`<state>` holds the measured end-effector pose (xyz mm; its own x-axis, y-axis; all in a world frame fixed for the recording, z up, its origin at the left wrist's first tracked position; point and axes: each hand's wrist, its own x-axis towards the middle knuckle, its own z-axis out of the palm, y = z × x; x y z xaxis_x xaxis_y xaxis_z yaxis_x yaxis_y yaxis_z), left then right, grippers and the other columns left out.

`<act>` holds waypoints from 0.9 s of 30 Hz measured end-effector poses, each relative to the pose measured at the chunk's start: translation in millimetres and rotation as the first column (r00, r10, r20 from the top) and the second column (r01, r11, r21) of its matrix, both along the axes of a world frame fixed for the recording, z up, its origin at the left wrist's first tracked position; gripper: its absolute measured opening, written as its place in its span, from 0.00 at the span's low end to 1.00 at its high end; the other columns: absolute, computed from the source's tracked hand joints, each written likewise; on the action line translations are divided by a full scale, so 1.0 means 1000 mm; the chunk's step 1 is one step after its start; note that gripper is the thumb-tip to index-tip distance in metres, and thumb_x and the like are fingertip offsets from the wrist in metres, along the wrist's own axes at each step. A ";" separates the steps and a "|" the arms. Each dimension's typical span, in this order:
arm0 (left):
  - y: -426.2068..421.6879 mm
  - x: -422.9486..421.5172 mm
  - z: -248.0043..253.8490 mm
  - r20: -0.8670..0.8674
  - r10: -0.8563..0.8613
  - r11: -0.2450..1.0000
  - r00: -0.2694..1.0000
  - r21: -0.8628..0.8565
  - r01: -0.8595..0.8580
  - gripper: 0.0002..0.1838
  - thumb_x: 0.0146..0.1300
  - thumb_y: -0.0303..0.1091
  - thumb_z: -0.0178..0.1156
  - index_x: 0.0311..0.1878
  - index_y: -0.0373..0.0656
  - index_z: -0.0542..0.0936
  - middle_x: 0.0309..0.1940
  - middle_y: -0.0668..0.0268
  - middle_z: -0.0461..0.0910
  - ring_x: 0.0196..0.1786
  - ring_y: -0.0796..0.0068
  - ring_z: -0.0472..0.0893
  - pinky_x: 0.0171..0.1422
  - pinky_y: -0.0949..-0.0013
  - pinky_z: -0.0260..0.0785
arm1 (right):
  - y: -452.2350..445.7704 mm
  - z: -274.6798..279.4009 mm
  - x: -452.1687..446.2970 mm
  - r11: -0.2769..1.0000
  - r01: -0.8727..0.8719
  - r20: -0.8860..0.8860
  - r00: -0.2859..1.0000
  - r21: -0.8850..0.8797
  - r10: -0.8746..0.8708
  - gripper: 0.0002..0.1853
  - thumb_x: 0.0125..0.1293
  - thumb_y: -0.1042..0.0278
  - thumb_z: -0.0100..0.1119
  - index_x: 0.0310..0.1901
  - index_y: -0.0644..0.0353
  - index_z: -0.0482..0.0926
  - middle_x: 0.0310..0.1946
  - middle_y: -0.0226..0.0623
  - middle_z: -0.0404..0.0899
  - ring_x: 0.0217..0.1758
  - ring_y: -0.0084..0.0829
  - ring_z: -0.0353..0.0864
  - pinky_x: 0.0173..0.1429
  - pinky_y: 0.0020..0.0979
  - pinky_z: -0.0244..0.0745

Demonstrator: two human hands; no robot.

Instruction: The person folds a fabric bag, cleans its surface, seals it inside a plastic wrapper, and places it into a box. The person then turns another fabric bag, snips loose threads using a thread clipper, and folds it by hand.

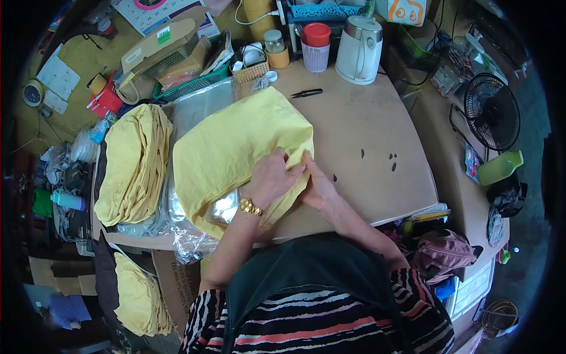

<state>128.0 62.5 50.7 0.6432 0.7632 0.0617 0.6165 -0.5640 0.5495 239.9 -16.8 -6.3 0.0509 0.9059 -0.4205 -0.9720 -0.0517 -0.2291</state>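
Note:
A large yellow cloth piece (242, 138), sewn or folded into a rounded shape, lies across the middle of the table. I cannot tell what kind of article it is. My left hand (274, 176), with a gold watch on the wrist, rests on its right part, fingers closed on the fabric near the edge. Close beside it, my right hand (319, 186) pinches the right edge of the same cloth, its fingertips partly hidden by the fabric. Clear plastic sheets (203, 103) lie under the cloth. Left of it sits a stack of folded yellow cloths (132, 165).
Black thread snips (306, 93) lie beyond the cloth. A white electric kettle (359, 50), a lilac cup (315, 56) and a green basket (194, 85) line the table's back. A black fan (492, 112) stands at right. More yellow cloths (138, 295) hang at lower left.

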 end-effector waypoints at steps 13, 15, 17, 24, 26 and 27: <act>-0.031 -0.089 0.015 -0.190 -0.105 0.988 0.976 -0.127 0.082 0.17 0.63 0.45 0.60 0.32 0.38 0.82 0.24 0.50 0.79 0.31 0.47 0.79 0.37 0.50 0.70 | 0.063 -0.030 0.030 0.959 0.270 0.381 0.899 -0.091 -0.216 0.25 0.72 0.55 0.56 0.60 0.66 0.68 0.55 0.40 0.74 0.54 0.33 0.76 0.58 0.38 0.75; -0.031 -0.087 0.016 -0.162 -0.078 0.993 0.984 -0.106 0.061 0.17 0.63 0.45 0.60 0.32 0.38 0.81 0.24 0.50 0.79 0.31 0.47 0.79 0.37 0.50 0.70 | 0.050 -0.013 0.015 0.970 0.239 0.347 0.915 -0.048 -0.208 0.25 0.71 0.55 0.58 0.59 0.67 0.68 0.55 0.40 0.75 0.54 0.32 0.76 0.56 0.37 0.76; -0.028 -0.079 0.016 -0.075 -0.014 0.999 0.997 -0.041 0.011 0.18 0.64 0.45 0.59 0.29 0.38 0.80 0.23 0.50 0.79 0.31 0.47 0.79 0.35 0.51 0.69 | 0.024 -0.008 -0.002 0.984 -0.161 0.319 0.931 -0.069 0.175 0.23 0.68 0.57 0.62 0.56 0.65 0.72 0.50 0.37 0.78 0.50 0.29 0.78 0.49 0.31 0.77; -0.012 -0.068 0.002 -0.095 0.094 0.991 0.991 0.103 -0.084 0.22 0.66 0.48 0.59 0.24 0.38 0.76 0.19 0.51 0.74 0.26 0.48 0.77 0.31 0.53 0.66 | -0.014 -0.022 -0.030 0.955 -0.295 0.592 0.776 0.034 0.219 0.13 0.65 0.61 0.66 0.46 0.59 0.81 0.34 0.30 0.84 0.34 0.22 0.81 0.38 0.26 0.76; -0.012 -0.064 0.006 -0.059 0.061 0.992 0.996 0.111 -0.054 0.23 0.66 0.49 0.58 0.24 0.39 0.76 0.19 0.52 0.75 0.26 0.48 0.77 0.31 0.53 0.67 | -0.019 0.003 -0.038 0.950 -0.312 0.535 0.799 -0.020 0.274 0.12 0.64 0.62 0.67 0.44 0.59 0.81 0.33 0.31 0.84 0.32 0.22 0.80 0.38 0.25 0.76; -0.013 -0.063 0.007 -0.055 0.059 0.993 0.997 0.110 -0.053 0.23 0.66 0.49 0.58 0.24 0.39 0.76 0.19 0.52 0.75 0.26 0.48 0.77 0.31 0.53 0.67 | -0.020 -0.001 -0.036 0.950 -0.310 0.538 0.798 -0.022 0.273 0.12 0.64 0.62 0.67 0.44 0.59 0.81 0.33 0.31 0.84 0.32 0.22 0.80 0.38 0.25 0.76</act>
<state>64.9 49.6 57.9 0.6048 0.7889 0.1093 0.6779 -0.5819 0.4492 203.4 -36.9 -6.9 -0.0229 0.9377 -0.3466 -0.6409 -0.2798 -0.7148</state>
